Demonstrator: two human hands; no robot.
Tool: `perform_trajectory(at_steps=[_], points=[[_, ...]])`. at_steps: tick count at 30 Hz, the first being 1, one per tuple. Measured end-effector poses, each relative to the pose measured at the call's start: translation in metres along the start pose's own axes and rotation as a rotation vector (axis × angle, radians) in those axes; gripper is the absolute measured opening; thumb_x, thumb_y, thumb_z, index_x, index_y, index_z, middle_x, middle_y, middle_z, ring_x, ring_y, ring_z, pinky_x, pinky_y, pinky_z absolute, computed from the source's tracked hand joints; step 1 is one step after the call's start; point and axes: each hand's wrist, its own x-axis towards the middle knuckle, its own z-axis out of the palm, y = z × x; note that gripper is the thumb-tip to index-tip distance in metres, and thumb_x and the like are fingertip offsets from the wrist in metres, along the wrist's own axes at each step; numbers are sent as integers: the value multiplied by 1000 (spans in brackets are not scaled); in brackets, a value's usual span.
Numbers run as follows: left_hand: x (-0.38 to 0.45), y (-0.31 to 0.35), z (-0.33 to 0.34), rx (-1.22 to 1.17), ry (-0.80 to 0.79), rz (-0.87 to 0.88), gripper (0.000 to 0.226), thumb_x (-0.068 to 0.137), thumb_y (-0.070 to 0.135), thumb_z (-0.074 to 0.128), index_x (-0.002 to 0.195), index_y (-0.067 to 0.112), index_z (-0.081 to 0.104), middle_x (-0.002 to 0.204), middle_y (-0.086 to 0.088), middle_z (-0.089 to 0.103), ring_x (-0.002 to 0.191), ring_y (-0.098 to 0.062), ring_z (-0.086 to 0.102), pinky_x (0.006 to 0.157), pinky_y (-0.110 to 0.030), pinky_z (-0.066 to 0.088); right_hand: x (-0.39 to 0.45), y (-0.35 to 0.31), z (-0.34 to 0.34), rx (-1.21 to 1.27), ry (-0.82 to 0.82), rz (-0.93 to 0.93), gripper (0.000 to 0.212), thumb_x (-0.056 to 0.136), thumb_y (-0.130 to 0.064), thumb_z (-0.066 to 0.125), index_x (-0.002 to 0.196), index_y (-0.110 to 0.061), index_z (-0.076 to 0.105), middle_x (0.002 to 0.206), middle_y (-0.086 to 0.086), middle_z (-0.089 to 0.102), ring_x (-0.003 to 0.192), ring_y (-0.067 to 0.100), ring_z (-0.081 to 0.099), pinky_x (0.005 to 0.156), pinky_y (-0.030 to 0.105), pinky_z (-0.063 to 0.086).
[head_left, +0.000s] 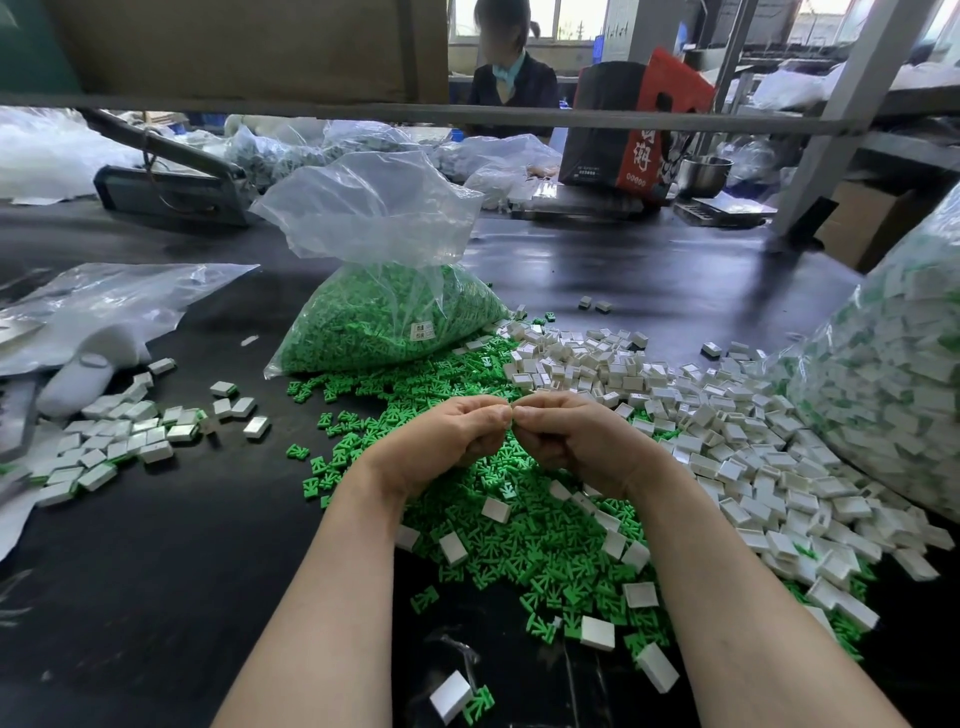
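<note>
My left hand and my right hand meet fingertip to fingertip above a heap of small green plastic pieces on the black table. Both hands have curled fingers and pinch a small part between them; the part itself is almost hidden, so its colour and shape are unclear. A spread of white rectangular caps lies to the right of my hands. Left of my hands sits a smaller group of white caps with green inserts.
An open clear bag of green pieces stands behind my hands. A large bag of white-and-green parts fills the right edge. Crumpled plastic bags lie at the left. A person sits across the table beside a red-and-black box.
</note>
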Motion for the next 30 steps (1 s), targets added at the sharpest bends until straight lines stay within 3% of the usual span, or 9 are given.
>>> perform_trajectory(at_steps=[11,18,23,26,30], points=[[3,3,8,38,161,39,26,105,17,37,82,15,48,61,5,34,49,-4,28,43,-14,25,7,0,9,88,163,-26,26,102,-12,44,77,-13,52,59,-7,42,49,4,31,47,14,27],[4,3,7,45,197,46,18,105,16,38,97,7,51,65,9,40,59,-3,36,55,-13,35,8,-1,12,4,199,-59,27,103,-15,44,78,-15,52,59,-9,41,52,4,33,51,19,27],[5,-1,1,23,184,-14,19,103,19,44,91,15,59,75,7,52,74,-6,49,72,-18,43,5,-3,13,-118,218,-54,29,104,-14,44,75,-16,51,55,-14,44,51,1,36,52,18,30],[4,-2,-4,45,201,-11,21,102,18,46,99,8,64,79,6,59,77,-5,55,76,-17,46,6,-5,13,-174,228,-62,27,103,-17,46,78,-15,55,55,-14,46,52,2,37,52,19,30],[3,1,-6,192,289,62,13,99,16,54,101,11,66,65,16,56,58,3,48,58,-8,39,7,-4,11,-192,227,-95,26,103,-20,48,79,-15,58,54,-14,47,51,5,36,52,20,31]])
